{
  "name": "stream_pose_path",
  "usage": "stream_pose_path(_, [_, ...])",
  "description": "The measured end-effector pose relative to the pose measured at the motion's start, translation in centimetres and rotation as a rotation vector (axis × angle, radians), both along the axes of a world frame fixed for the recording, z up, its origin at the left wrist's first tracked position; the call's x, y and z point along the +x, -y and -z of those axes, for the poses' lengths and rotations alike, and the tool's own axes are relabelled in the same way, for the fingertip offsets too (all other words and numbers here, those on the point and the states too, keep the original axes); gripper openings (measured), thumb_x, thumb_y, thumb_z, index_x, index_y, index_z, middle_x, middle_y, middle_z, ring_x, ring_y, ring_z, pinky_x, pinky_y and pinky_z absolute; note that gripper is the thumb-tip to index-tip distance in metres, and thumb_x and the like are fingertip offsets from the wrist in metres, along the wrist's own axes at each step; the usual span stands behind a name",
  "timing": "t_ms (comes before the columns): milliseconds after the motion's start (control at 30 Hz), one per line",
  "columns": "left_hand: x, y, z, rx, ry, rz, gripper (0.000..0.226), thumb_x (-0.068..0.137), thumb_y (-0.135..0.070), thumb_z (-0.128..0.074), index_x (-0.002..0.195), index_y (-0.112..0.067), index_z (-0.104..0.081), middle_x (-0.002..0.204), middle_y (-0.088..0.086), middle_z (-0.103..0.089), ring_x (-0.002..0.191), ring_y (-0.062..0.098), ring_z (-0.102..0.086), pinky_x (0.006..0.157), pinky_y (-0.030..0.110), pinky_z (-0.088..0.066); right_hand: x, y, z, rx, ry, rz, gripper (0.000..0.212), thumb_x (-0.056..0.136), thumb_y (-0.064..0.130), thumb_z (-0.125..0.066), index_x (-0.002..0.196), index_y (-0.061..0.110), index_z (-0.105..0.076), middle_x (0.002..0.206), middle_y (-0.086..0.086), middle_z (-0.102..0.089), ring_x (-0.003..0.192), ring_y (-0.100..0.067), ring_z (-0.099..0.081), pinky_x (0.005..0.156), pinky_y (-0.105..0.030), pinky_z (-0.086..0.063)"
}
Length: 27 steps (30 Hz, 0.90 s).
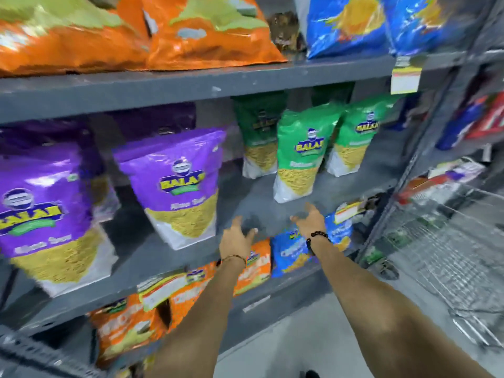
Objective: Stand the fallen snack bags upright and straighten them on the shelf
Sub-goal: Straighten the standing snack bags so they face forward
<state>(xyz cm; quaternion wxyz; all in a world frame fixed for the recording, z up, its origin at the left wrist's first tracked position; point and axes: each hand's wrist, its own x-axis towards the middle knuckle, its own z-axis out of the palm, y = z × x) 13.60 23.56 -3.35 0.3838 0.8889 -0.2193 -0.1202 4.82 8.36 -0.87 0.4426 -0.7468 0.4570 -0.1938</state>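
Both hands, left and right, reach empty with fingers spread over the grey shelf at centre frame, below upright green snack bags and right of purple ones.

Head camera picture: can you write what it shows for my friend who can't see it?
Two bare hands, the left hand and right hand, reach with open fingers toward a bare stretch of a grey shelf, holding nothing. Purple snack bags stand to the left and green snack bags behind. Orange bags and blue bags fill the shelf below.
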Motion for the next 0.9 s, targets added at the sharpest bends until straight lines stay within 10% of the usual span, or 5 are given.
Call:
stream_pose_path(433, [2.1,15.7,-0.2,-0.001,-0.189,-0.149,0.071,0.076,-0.038,-0.070,0.136,-0.012,-0.040,0.137,0.019,-0.051,0.128,0.035,-0.045,0.113,0.050,-0.029,5.0,18.6,0.6,0.213,-0.161,-0.357,0.099,0.073,0.006,-0.074,0.148,0.011,-0.010,0.156,-0.008,-0.023,0.140,-0.032,-0.028,0.108,-0.045,-0.032])
stream_pose_path(633, [2.2,17.2,0.3,0.092,-0.145,-0.168,0.055,0.078,-0.042,-0.066,0.122,-0.014,-0.049,0.118,0.014,-0.065,0.120,0.033,-0.050,0.117,0.053,-0.011,5.7,20.2,1.6,0.182,-0.213,-0.492,0.072,0.066,0.014,-0.080,0.127,0.003,-0.044,0.136,-0.013,-0.050,0.122,-0.031,-0.049,0.088,-0.034,-0.039])
stream_pose_path(900, [2.7,15.9,0.5,0.027,-0.148,-0.215,0.047,0.082,-0.036,-0.063,0.120,-0.011,-0.051,0.109,0.017,-0.065,0.107,0.035,-0.058,0.111,0.051,-0.029,6.1,18.8,2.1,0.093,-0.167,-0.535,0.047,0.065,0.023,-0.081,0.094,0.014,-0.044,0.112,-0.009,-0.057,0.111,-0.031,-0.055,0.079,-0.031,-0.040])
